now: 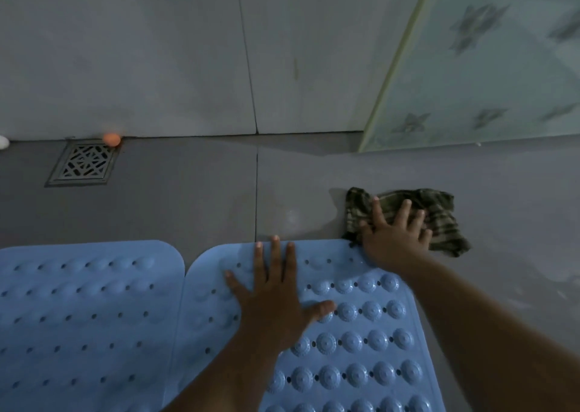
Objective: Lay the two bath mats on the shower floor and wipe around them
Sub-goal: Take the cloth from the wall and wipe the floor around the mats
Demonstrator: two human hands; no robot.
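Two blue studded bath mats lie flat side by side on the grey tiled floor: the left mat [84,311] and the right mat [361,342]. My left hand [276,298] presses flat on the right mat near its far edge, fingers spread and straight. Just beyond that mat's far right corner my right hand [397,233] rests palm down on a dark striped cloth [439,220], fingers spread over it. The cloth lies bunched on the floor tile and touches the mat's corner.
A square metal floor drain [84,164] sits at the far left by the wall, with a small orange ball [111,139] beside it. A frosted glass shower panel [489,66] stands at the right. Grey tiled wall [157,51] runs along the back.
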